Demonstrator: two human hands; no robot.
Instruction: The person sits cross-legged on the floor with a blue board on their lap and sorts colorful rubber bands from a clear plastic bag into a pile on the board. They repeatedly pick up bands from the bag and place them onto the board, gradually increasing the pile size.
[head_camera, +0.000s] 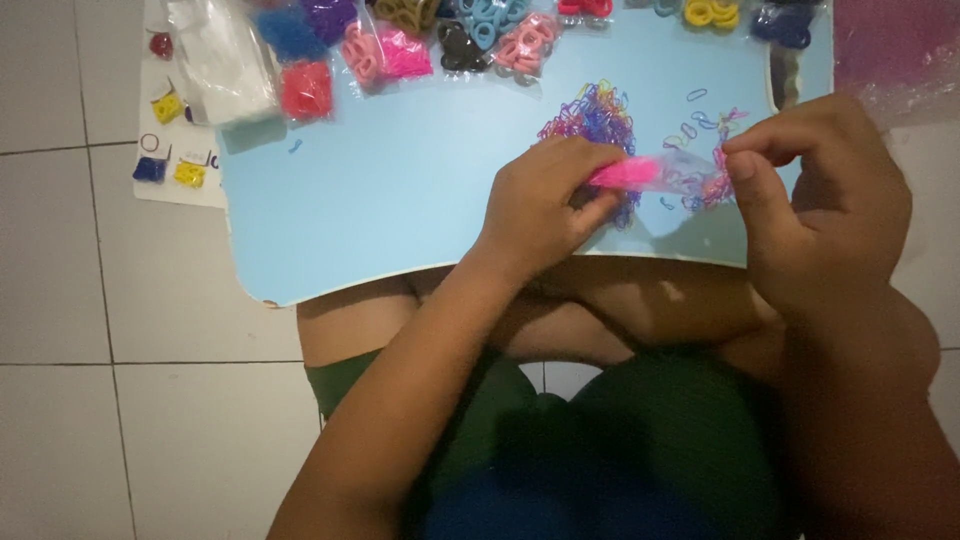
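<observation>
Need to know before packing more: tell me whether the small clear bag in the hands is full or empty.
Partly filled: the small clear bag shows coloured bands inside, held between left hand and right hand.

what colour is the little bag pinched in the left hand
Bright pink top on the small bag, clear below, held by the left hand; the head view shows it.

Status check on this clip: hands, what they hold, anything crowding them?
Left hand pinching pink strip. Right hand pinching small clear bag of tiny bands. Loose band pile right behind, on blue tray.
</observation>
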